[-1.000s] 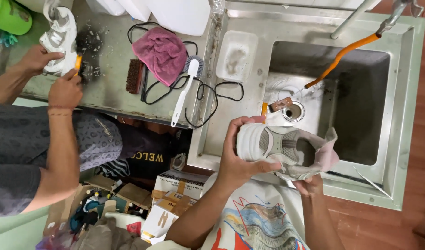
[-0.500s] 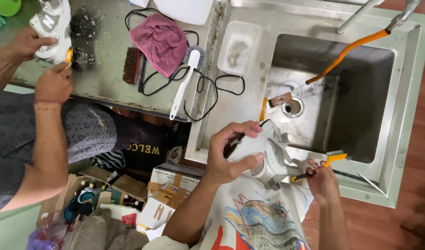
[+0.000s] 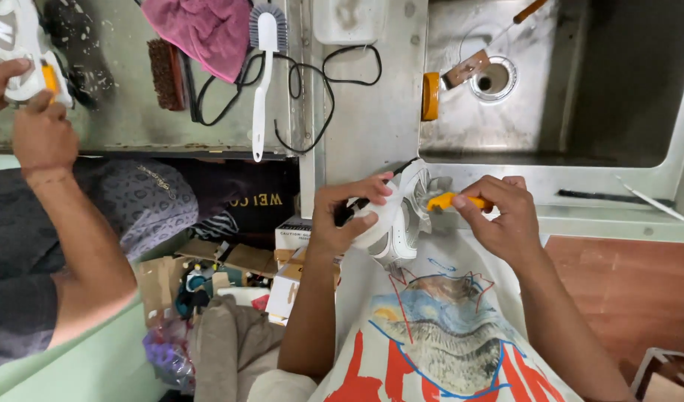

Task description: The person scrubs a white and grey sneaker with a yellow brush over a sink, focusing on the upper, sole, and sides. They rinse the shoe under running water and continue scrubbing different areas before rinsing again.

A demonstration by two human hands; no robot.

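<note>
My left hand [image 3: 342, 216] grips a white and grey sneaker [image 3: 396, 212] in front of my chest, just below the steel sink's front rim [image 3: 580, 216]. My right hand [image 3: 498, 212] holds a small yellow-handled brush [image 3: 450, 201] with its head against the shoe. At the far left, another person's hands [image 3: 33, 126] hold a white shoe [image 3: 11, 52] and a yellow brush on the steel counter [image 3: 126, 112].
On the counter lie a pink cloth [image 3: 204, 30], a brown brush [image 3: 165, 74], a white long-handled brush [image 3: 264, 67] and a black cord [image 3: 312, 82]. The sink basin holds a drain [image 3: 494, 78] and a yellow object [image 3: 430, 95]. Cardboard boxes [image 3: 282, 260] sit below.
The view shifted down and closer. My right hand brought the yellow brush from the sink rim up to the sneaker. My left hand turned the shoe and drew it nearer my chest.
</note>
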